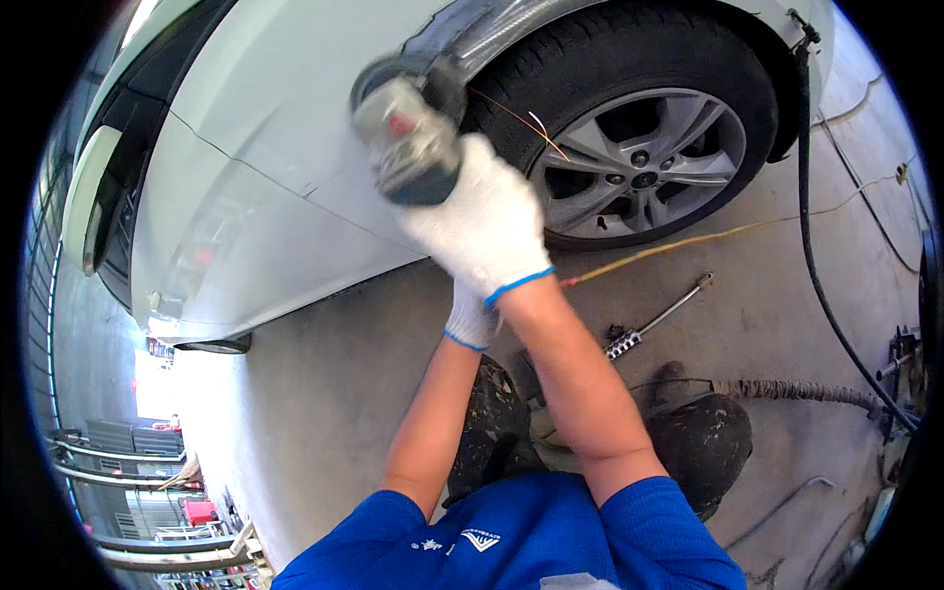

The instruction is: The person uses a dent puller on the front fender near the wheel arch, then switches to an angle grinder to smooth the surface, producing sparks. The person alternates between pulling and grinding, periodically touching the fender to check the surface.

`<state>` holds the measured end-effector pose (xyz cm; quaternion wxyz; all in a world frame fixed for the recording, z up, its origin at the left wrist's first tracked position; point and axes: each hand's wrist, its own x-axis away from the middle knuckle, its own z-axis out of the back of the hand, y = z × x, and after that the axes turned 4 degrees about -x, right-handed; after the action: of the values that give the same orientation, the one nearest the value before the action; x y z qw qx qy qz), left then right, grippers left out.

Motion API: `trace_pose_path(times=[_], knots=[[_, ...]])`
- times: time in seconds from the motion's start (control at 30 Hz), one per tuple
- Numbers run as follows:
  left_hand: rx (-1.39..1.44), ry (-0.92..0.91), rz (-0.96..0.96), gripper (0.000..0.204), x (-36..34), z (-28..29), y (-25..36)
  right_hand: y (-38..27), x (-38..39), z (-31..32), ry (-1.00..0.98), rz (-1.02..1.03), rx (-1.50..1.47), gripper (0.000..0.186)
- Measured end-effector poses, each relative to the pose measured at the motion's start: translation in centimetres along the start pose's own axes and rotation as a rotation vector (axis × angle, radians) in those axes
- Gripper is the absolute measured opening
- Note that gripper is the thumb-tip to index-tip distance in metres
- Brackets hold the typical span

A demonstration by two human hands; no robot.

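2 white knit gloves with blue-edged cuffs (506, 236) cover the person's hands: from where I stand, the right hand (480, 211) is wrapped around a blurred grey-and-black handheld power tool (408, 138), while the left hand (472, 310) lies mostly hidden beneath the right, so I cannot tell its grip. The tool is held up at the white car's side panel (295, 147), by the bare grey metal wheel-arch edge (501, 31). To its right stands a black tyre (629, 47) on a silver spoked wheel (644, 179). A chrome rod with a perforated grip (656, 322) lies on the grey floor (334, 344).
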<state>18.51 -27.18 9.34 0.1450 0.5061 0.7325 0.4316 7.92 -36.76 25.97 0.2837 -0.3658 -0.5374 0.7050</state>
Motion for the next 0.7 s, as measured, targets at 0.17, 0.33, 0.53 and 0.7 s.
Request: trace_pose_path(times=[0.17,0.33,0.53,0.7], knots=[[0.08,0.004,0.028,0.059,1.0,-0.9,-1.4,2.0,0.9,-2.1,-0.019,-0.025,0.031,0.058],[-0.105,0.041,-0.019,0.063,-0.3,3.2,-2.0,1.8,0.1,-0.6,0.197,0.066,-0.082,0.053],[0.098,-0.087,0.009,0.054,1.5,2.7,-3.1,3.9,1.7,-4.2,-0.047,-0.029,0.078,0.061],[-0.109,0.008,-0.009,0.056,-0.2,3.1,-1.8,1.7,1.3,-2.9,0.099,-0.034,-0.025,0.056]])
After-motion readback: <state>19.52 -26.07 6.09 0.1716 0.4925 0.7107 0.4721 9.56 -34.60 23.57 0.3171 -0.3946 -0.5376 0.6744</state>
